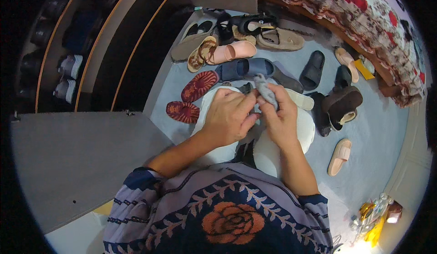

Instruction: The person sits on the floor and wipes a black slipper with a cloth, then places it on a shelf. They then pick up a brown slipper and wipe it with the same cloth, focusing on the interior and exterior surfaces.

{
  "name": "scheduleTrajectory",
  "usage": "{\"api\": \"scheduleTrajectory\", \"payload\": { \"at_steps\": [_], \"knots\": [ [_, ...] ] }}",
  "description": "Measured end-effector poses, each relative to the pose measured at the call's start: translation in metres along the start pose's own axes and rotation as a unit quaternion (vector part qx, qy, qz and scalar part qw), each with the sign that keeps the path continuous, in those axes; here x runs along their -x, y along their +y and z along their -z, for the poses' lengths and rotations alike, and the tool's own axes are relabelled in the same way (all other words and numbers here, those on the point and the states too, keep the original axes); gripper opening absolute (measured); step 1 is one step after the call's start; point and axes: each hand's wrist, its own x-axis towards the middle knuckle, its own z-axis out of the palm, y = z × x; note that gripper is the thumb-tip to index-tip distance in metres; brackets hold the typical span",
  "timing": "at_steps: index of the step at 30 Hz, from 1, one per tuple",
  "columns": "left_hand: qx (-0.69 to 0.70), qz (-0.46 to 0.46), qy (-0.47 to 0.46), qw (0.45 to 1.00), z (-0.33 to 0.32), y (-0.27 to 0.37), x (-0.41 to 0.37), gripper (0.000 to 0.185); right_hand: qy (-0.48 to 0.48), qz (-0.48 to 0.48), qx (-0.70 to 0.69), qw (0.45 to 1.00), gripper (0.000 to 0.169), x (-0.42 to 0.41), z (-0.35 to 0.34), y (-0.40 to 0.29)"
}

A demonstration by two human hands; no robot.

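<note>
Both my hands are in front of me, above my knees in white trousers. My right hand (280, 115) holds a small grey cloth (266, 90) between thumb and fingers. My left hand (230, 115) is close beside it, fingers bent towards a dark thing between the hands; whether it grips that thing is not clear. Beyond the hands lie dark blue slippers (235, 70), a pink slipper (243, 50) and a brown patterned sandal (195, 60). Red patterned slippers (199, 86) lie to the left of my hands, and a cream slipper (302, 100) shows just past my right hand.
An open shoe cabinet stands at left, with grey sneakers (70, 66) on a shelf and its door (85, 158) swung out. Black slippers (312, 70), brown boots (342, 105) and a beige slipper (340, 157) lie right. A bed with a floral cover (344, 11) is at upper right.
</note>
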Motion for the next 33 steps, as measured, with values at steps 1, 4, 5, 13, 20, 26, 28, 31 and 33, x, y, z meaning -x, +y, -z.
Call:
{"api": "scheduleTrajectory", "payload": {
  "at_steps": [1, 4, 5, 13, 20, 26, 28, 31, 33],
  "knots": [
    [0.004, 0.0, 0.004, 1.0, 0.0, 0.0, -0.001, 0.044, 0.003, -0.004, 0.008, 1.0, 0.028, -0.001, 0.0, -0.002],
    [-0.007, 0.022, -0.027, 0.999, 0.005, -0.001, -0.001, 0.05, 0.01, -0.078, -0.048, 0.996, 0.026, 0.0, -0.002, 0.0],
    [-0.006, 0.025, -0.03, 0.999, 0.008, -0.001, -0.002, 0.049, 0.016, -0.103, -0.079, 0.991, 0.026, -0.001, -0.003, 0.0],
    [-0.004, 0.0, -0.022, 1.0, 0.008, -0.006, -0.003, 0.048, 0.01, -0.152, -0.075, 0.986, 0.027, -0.004, -0.003, 0.005],
    [0.041, 0.068, 0.078, 0.994, 0.003, -0.008, -0.003, 0.049, -0.053, -0.044, -0.021, 0.997, 0.032, -0.004, 0.001, 0.001],
    [0.037, 0.012, 0.089, 0.995, 0.0, -0.018, -0.001, 0.039, -0.148, 0.033, 0.034, 0.988, 0.032, -0.002, -0.002, -0.001],
    [0.046, 0.028, 0.097, 0.994, -0.001, -0.019, 0.0, 0.039, -0.144, 0.048, 0.048, 0.987, 0.034, -0.002, -0.001, -0.002],
    [0.062, 0.056, 0.113, 0.99, -0.003, -0.014, -0.002, 0.034, -0.099, 0.023, 0.024, 0.995, 0.035, 0.001, -0.002, -0.005],
    [0.077, 0.062, 0.115, 0.988, -0.002, -0.019, 0.003, 0.031, -0.098, -0.003, 0.016, 0.995, 0.033, -0.001, 0.001, -0.011]
  ]
}}
